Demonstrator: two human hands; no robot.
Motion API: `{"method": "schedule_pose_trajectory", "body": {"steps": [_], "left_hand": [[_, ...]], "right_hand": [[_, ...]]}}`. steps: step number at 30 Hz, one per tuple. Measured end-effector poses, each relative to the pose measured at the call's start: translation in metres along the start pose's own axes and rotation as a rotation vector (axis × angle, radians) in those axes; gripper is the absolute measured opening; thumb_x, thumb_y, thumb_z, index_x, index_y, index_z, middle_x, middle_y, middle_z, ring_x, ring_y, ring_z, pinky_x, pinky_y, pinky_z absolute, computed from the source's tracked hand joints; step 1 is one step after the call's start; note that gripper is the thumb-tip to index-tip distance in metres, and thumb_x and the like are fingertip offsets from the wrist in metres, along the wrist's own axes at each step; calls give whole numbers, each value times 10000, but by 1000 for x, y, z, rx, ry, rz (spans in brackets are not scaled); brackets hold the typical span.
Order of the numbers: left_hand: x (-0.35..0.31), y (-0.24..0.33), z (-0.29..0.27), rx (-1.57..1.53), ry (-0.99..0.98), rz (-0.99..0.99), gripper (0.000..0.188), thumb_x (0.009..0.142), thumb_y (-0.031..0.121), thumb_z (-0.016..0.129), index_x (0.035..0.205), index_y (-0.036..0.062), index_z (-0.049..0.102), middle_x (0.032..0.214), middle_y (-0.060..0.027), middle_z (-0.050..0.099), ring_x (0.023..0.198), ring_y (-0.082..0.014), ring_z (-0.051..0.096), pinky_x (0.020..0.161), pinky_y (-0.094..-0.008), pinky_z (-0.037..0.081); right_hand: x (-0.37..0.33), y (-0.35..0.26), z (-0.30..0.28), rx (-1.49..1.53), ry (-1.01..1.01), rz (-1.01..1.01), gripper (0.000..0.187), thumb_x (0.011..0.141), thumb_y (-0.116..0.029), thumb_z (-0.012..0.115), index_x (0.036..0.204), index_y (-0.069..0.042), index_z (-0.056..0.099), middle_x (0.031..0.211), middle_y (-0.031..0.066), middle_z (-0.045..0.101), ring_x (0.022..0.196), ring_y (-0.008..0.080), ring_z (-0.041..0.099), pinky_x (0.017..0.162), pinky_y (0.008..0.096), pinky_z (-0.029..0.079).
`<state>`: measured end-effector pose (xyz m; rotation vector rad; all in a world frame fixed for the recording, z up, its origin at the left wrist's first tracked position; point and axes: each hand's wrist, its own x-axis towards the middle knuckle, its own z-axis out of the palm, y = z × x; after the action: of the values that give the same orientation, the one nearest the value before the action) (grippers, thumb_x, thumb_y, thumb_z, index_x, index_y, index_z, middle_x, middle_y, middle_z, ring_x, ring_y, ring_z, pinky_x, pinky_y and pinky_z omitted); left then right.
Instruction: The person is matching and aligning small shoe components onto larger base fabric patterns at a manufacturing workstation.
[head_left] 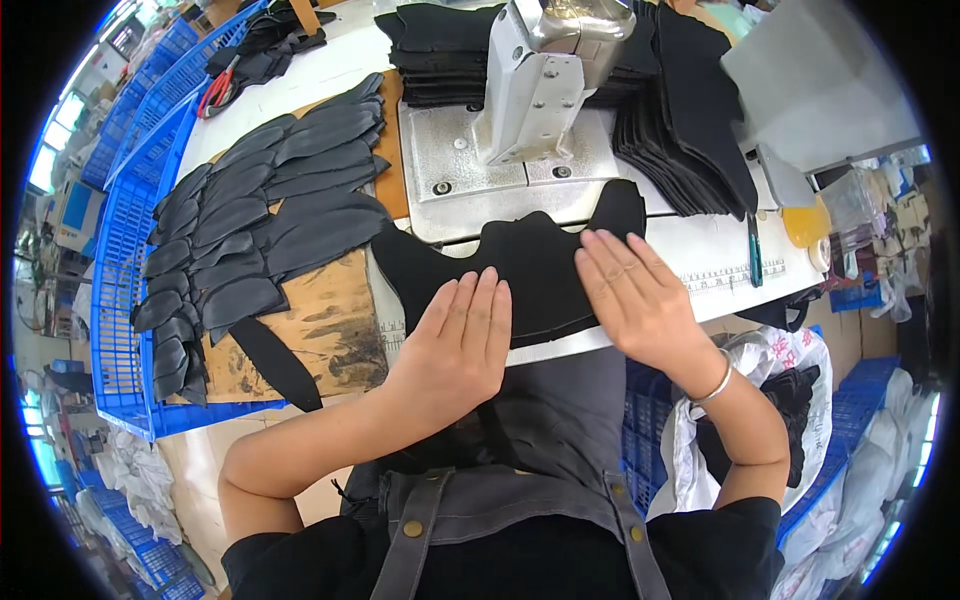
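Head view: 1 notched black piece [540, 265] lies on the worktop [700, 240] in front of the metal machine [530, 115]. The left hand [450, 345] and right hand [640, 305] rest on it palm down, fingers straight and together — neither of the 2 grips anything. The step in hand looks like smoothing or positioning the piece; the next move probably calls for light, even pressure — enough to shift it without creasing its narrow ends.
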<state>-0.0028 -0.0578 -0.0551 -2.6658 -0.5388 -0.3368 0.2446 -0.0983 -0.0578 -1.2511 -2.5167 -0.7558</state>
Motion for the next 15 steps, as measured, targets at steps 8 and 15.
{"method": "schedule_pose_trajectory", "body": {"steps": [8, 15], "left_hand": [[6, 2, -20, -71, 33, -119, 440, 769, 98, 537, 1173, -66, 594, 1216, -186, 608, 1105, -318, 599, 975, -390, 445], [-4, -48, -98, -36, 77, -82, 343, 810, 137, 549, 1120, 37, 659, 1233, -98, 621, 1131, -280, 583, 1009, -400, 415]], "right_hand": [[12, 1, -16, -61, 69, 57, 283, 785, -84, 567, 1018, 56, 644, 1049, 199, 672, 1004, 294, 662, 985, 420, 457], [33, -17, -48, 87, 203, 71, 236, 854, -67, 533, 1022, 40, 661, 1077, 179, 681, 1062, 269, 656, 992, 391, 438]]}}
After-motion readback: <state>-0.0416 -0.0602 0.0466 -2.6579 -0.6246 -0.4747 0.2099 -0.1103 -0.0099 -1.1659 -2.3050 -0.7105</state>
